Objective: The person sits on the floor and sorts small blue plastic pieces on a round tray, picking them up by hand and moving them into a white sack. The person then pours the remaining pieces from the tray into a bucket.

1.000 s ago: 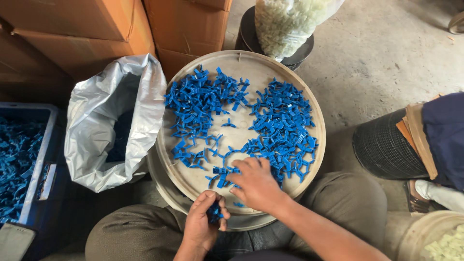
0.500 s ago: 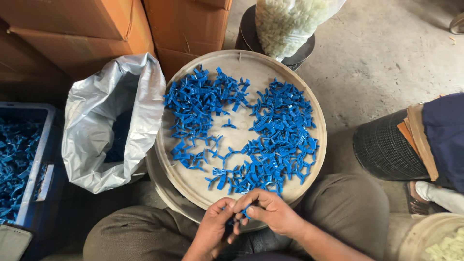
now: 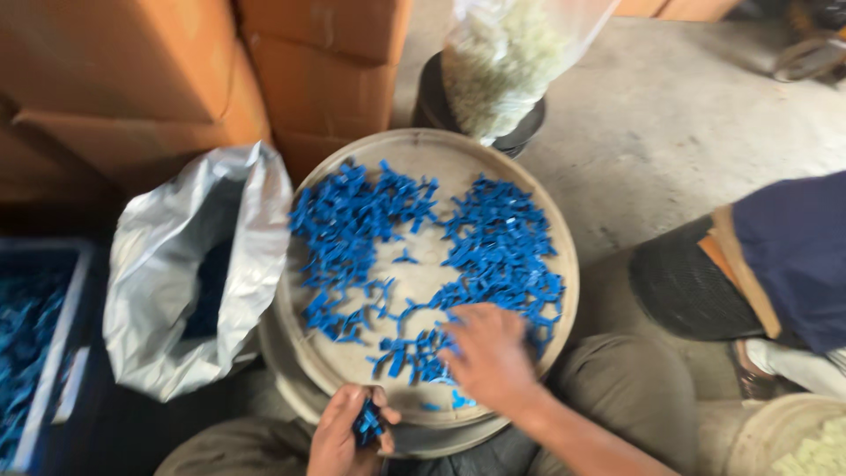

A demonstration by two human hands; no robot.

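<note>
1. Blue parts (image 3: 414, 264), small plastic pieces, lie spread over a round tray (image 3: 564, 264) on the person's lap, thick at the left and right, thin in the middle.
2. The tray's bare surface is pale tan with a raised rim; the near edge sits just above the knees.
3. The floor (image 3: 687, 115) beyond is grey concrete, worn and stained.
4. Left of the tray a silver bag (image 3: 176, 291) stands open, touching the rim; something blue shows dimly inside.
5. Farther left a crate (image 3: 44, 353) holds more blue pieces.
6. Cardboard boxes (image 3: 176, 70) are stacked behind the bag and tray.
7. At the tray's far edge a clear bag (image 3: 507, 62) of whitish pieces sits in a black bucket (image 3: 436, 97).
8. At the right edge a co-worker's dark sleeve (image 3: 793, 256) shows, and a tub (image 3: 784, 441) of pale pieces at the lower corner.
9. The right hand (image 3: 489, 357) lies palm down on the parts at the near right, fingers spread loosely; whether it pinches anything cannot be told through the blur.
10. The left hand (image 3: 344, 432) is curled closed at the near rim, clutching a small bunch of blue parts.
</note>
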